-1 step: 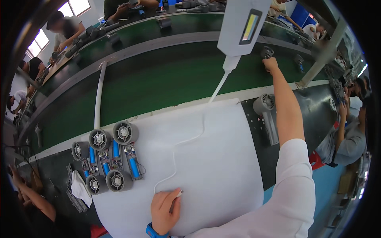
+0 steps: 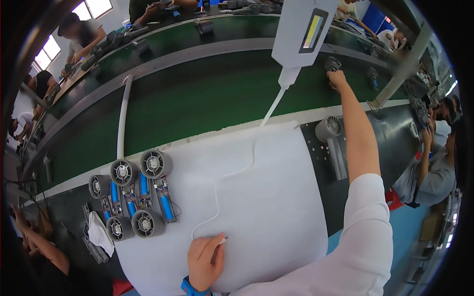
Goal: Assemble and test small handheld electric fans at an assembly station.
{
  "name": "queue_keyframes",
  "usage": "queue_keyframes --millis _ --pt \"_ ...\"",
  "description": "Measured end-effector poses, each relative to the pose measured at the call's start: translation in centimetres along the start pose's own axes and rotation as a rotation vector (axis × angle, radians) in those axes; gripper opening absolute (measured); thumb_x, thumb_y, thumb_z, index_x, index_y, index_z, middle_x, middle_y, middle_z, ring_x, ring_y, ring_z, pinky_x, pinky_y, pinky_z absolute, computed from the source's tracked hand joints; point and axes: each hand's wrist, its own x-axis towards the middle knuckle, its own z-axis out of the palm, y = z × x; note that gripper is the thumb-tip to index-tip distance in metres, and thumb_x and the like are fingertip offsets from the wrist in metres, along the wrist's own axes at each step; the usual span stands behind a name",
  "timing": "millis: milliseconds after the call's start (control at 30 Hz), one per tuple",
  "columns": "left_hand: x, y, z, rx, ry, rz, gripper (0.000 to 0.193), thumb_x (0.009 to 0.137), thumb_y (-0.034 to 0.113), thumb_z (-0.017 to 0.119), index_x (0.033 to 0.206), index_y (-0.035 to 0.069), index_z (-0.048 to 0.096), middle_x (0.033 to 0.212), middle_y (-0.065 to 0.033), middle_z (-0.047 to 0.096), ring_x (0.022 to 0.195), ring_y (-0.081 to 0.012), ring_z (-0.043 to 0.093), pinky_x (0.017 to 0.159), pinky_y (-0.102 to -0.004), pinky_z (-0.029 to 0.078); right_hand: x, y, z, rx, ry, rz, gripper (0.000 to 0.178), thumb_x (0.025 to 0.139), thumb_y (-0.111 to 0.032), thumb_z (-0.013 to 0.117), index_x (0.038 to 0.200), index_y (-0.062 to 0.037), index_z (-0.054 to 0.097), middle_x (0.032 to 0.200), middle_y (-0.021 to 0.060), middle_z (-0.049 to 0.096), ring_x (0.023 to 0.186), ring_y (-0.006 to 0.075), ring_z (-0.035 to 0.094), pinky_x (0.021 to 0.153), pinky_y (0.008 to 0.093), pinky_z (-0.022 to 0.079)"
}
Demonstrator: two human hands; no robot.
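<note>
My left hand (image 2: 206,262) rests low on the white mat, its fingers closed around the plug (image 2: 223,240) of a thin white cable (image 2: 217,197). That cable runs up the mat to a hanging white device with a small lit display (image 2: 299,39). Far to the right, my right arm stretches over the green conveyor belt. My right hand (image 2: 336,81) grips a grey fan unit (image 2: 333,64) there; its lower part is hidden by my fingers. On the mat's left, several opened grey fan units (image 2: 154,165) lie in two rows, with blue battery cells and wiring exposed.
Another grey fan unit (image 2: 328,129) lies on the dark bench beneath my right forearm. A unit with a blue cell (image 2: 373,78) sits farther right on the belt. A white cloth (image 2: 100,233) lies left of the mat. A metal post (image 2: 402,66) rises at right; people work around.
</note>
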Motion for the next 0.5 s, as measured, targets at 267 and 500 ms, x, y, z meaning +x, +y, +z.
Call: queue_keyframes --millis 267,500 --pt "-0.1 0.2 0.6 0.032 -0.02 0.057 0.027 0.077 -0.009 0.061 0.102 0.001 0.065 0.082 -0.0113 0.061 0.069 -0.0243 0.056 0.059 -0.0302 0.046 -16.8 -3.8 -5.9 0.282 0.173 -0.463 0.038 0.09 -0.028 0.062 0.113 -0.0018 0.048 0.068 0.003 0.05 0.051 0.0093 0.047 0.045 0.0244 0.034" --pt "-1.2 -0.3 0.4 0.071 0.01 0.0 0.027 0.077 -0.006 0.061 0.103 0.002 0.065 0.084 -0.0127 0.062 0.074 -0.0294 0.056 0.067 -0.0365 0.046 -41.9 -5.9 -6.3 0.853 -0.192 -0.489 0.032 0.083 0.0 0.062 0.109 0.0016 0.043 0.079 0.0095 0.057 0.058 0.0146 0.058 0.053 0.0256 0.047"
